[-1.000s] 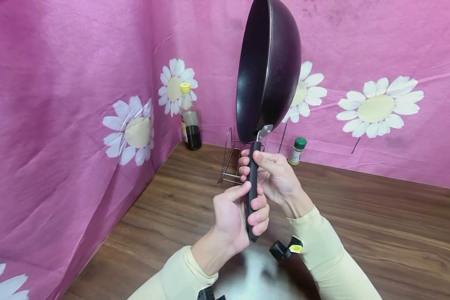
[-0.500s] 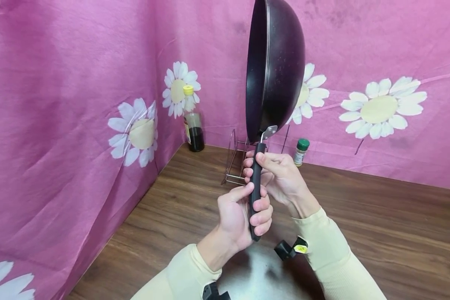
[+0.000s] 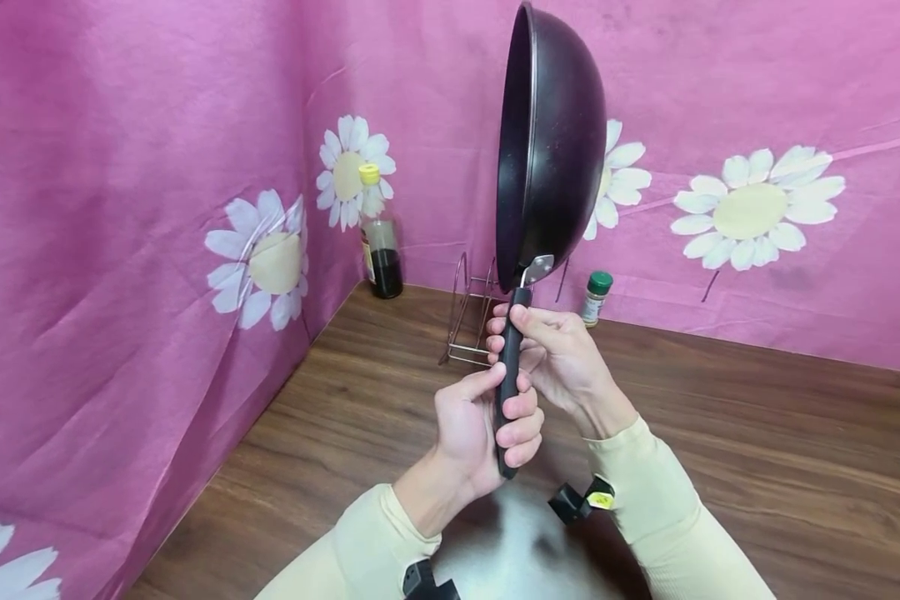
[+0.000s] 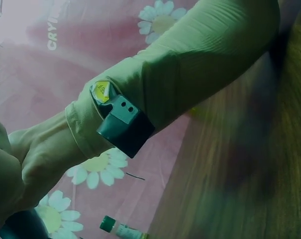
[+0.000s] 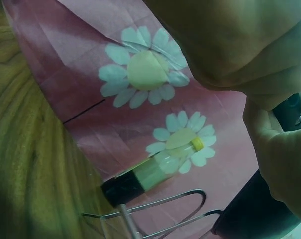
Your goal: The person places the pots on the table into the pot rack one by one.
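Note:
A black wok [image 3: 566, 142] stands upright in the air in the head view. Its hollow side faces left and its rounded underside faces right. Both hands hold its black handle [image 3: 508, 400], which points down. My left hand [image 3: 468, 433] wraps the lower part, thumb lying along the front. Higher up, near the metal bracket [image 3: 537, 268], my right hand [image 3: 566, 358] grips with its thumb on the handle and fingers behind. The left wrist view shows mostly the right forearm's sleeve [image 4: 165, 64]. In the right wrist view, part of the dark wok [image 5: 259, 209] shows below the hands.
Behind the wok, a wire rack [image 3: 465, 325] stands on the wooden table [image 3: 720, 450]. A yellow-capped bottle of dark liquid [image 3: 382, 258] is in the back corner, and a green-capped spice jar [image 3: 596, 298] by the pink flowered cloth [image 3: 435, 100]. A shiny silver surface [image 3: 510, 558] lies below the hands.
The wok has shifted slightly right and turned more edge-on, showing less of its inside. Its top rim has come down into view. Both hands keep their hold on the handle.

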Motion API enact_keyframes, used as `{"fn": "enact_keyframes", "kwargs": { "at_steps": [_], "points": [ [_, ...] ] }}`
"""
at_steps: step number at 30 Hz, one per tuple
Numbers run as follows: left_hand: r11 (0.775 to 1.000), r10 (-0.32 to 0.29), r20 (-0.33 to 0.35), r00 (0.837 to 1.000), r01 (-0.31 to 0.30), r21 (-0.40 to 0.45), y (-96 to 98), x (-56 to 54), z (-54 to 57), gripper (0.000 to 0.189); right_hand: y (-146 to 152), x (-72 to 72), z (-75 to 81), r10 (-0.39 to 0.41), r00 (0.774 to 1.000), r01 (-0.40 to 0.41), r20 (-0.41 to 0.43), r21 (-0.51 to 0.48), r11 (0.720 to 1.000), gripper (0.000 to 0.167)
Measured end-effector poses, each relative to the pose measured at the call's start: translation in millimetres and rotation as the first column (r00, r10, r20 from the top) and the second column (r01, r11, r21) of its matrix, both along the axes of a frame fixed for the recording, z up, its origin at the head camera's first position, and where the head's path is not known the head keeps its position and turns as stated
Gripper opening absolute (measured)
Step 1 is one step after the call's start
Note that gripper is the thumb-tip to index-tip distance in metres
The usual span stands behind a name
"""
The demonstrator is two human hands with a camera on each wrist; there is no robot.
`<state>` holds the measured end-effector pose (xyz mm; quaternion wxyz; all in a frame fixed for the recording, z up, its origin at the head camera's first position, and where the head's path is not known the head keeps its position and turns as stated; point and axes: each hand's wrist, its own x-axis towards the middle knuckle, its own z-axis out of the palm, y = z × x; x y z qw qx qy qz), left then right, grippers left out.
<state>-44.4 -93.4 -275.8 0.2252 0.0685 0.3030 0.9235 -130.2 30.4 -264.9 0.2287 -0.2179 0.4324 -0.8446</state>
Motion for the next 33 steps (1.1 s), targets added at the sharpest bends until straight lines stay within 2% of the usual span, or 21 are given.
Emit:
{"fn": "enact_keyframes", "kwargs": {
  "at_steps": [12,19,28,33],
  "points": [
    [0.998,0.059,-0.023,0.998,-0.060,-0.022,-10.6,-2.0,-31.0,0.036,-12.0,0.5,-23.8,-0.043,0.999,0.042,0.031,0.037,0.998,0.018],
    [0.994,0.095,0.018,0.995,-0.094,-0.051,-9.2,-2.4,-45.5,0.037,-17.4,1.2,-38.1,-0.074,0.995,0.071,0.063,0.046,0.996,0.018],
    [0.969,0.218,0.091,0.972,-0.205,-0.139,-3.6,-4.7,-65.2,0.035,-25.1,-1.5,-57.6,-0.047,0.992,0.045,0.113,0.021,0.999,0.021],
    [0.956,0.256,0.144,0.956,-0.228,-0.182,-1.1,-4.4,-72.9,0.032,-25.5,-2.3,-70.4,-0.054,0.989,0.047,0.137,0.051,0.998,0.028]
  ]
}}
